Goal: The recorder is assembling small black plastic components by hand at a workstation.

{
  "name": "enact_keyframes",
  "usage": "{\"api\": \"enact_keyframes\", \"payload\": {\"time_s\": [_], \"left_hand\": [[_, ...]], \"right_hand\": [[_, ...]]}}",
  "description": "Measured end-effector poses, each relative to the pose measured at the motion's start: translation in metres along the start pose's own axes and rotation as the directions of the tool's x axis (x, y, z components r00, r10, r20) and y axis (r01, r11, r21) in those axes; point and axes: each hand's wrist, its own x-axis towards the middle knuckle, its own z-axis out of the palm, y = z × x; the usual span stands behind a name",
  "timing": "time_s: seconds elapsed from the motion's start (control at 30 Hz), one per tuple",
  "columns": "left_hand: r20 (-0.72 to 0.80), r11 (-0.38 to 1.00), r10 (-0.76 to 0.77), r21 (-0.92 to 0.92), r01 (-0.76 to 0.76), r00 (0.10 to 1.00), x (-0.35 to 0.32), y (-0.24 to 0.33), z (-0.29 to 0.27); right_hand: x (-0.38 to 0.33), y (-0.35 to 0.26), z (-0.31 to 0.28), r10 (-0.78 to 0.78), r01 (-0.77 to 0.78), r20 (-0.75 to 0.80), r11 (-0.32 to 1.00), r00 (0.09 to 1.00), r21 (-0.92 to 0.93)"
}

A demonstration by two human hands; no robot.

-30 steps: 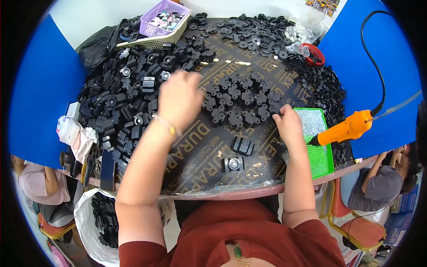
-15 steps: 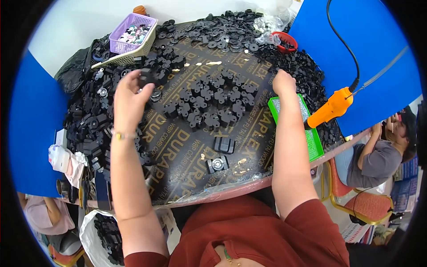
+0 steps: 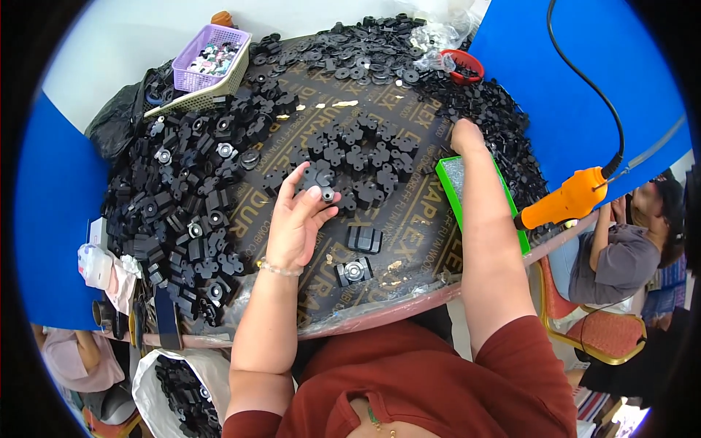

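Observation:
My left hand (image 3: 296, 223) holds a black lobed plastic part (image 3: 318, 175) between thumb and fingers, in front of a cluster of similar black parts (image 3: 398, 157) in the middle of the table. My right hand (image 3: 466, 136) is at the edge of the heap of small black pieces (image 3: 496, 117) on the right. Its fingers are curled down and mostly hidden, so what they grip does not show. Nearer to me lie a black block (image 3: 364, 239) and another black part with a round metal centre (image 3: 353, 271).
A green tray (image 3: 447, 191) of small pieces lies beneath my right forearm. An orange electric screwdriver (image 3: 566, 198) hangs on its cord beside it. Black parts (image 3: 175, 197) heap up on the left. Behind are a purple basket (image 3: 191, 79) and a red bowl (image 3: 478, 71).
My left hand has come from the left heap toward the middle, and a black part shows in its fingers. My right hand stays near the same spot. The screwdriver has shifted slightly right.

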Motion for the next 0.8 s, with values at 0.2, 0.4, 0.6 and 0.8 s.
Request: {"api": "enact_keyframes", "payload": {"time_s": [0.2, 0.4, 0.6, 0.8], "left_hand": [[0.016, 0.994, 0.06, -0.093, -0.059, 0.998, 0.003, -0.003, 0.002], [0.087, 0.998, 0.047, -0.036, -0.044, 0.995, 0.001, -0.004, 0.002], [0.122, 0.999, 0.028, 0.013, -0.03, 0.992, 0.001, -0.011, 0.0], [0.119, 0.998, 0.065, 0.01, -0.067, 0.991, 0.001, -0.016, 0.001]], "right_hand": [[-0.008, 0.002, -0.017, -0.045, 0.173, -0.297, 0.892, 0.954, 0.419], [-0.098, -0.061, -0.074, -0.341, 0.038, -0.059, -0.069, 0.938, 0.997], [-0.17, -0.11, -0.04, -0.471, -0.086, -0.122, -0.396, 0.873, 0.914], [-0.189, -0.114, -0.01, -0.389, 0.01, -0.179, -0.399, 0.904, 0.917]]}}
